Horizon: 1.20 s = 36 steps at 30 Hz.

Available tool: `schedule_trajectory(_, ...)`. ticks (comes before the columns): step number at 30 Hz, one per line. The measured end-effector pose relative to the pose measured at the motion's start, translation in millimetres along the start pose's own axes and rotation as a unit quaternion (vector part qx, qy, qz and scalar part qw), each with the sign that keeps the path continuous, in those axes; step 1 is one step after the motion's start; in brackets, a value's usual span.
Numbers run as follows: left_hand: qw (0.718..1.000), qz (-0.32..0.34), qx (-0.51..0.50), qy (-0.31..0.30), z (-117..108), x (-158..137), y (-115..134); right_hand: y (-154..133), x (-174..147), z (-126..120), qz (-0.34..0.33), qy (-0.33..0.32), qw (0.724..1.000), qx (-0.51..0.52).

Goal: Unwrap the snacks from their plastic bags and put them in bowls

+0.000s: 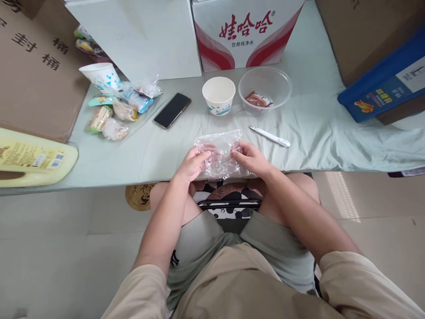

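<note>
A clear, crinkled plastic bag (222, 156) is stretched between my two hands at the table's front edge. My left hand (195, 160) pinches its left side, the thumb on top and the fingers under the film. On the other side my right hand (249, 156) grips the bag the same way. Whether anything lies inside the bag I cannot tell. Just beyond it stand a paper bowl (219, 103) and a clear plastic bowl (282, 91) with a brown-red packet (258, 100) in it. To the right lies a white utility knife (270, 135).
A black phone (173, 110) lies left of the paper bowl. Several wrapped snacks (124, 110) and a tilted paper cup (101, 77) are farther left. A yellow jug (36, 159) stands at the left edge, a blue container (375, 84) at the right. Boxes (245, 35) line the back.
</note>
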<state>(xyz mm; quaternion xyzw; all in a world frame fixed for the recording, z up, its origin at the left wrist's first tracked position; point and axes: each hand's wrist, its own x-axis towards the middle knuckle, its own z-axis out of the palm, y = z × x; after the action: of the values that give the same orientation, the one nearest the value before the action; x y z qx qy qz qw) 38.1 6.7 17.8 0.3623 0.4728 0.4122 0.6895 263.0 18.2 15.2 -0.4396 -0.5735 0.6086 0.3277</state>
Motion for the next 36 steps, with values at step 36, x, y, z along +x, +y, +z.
schedule_trajectory(36, 0.948, 0.234, 0.126, 0.177, -12.3, 13.3, -7.7, 3.6, 8.5, -4.9, -0.029, 0.195, 0.98, 0.032)
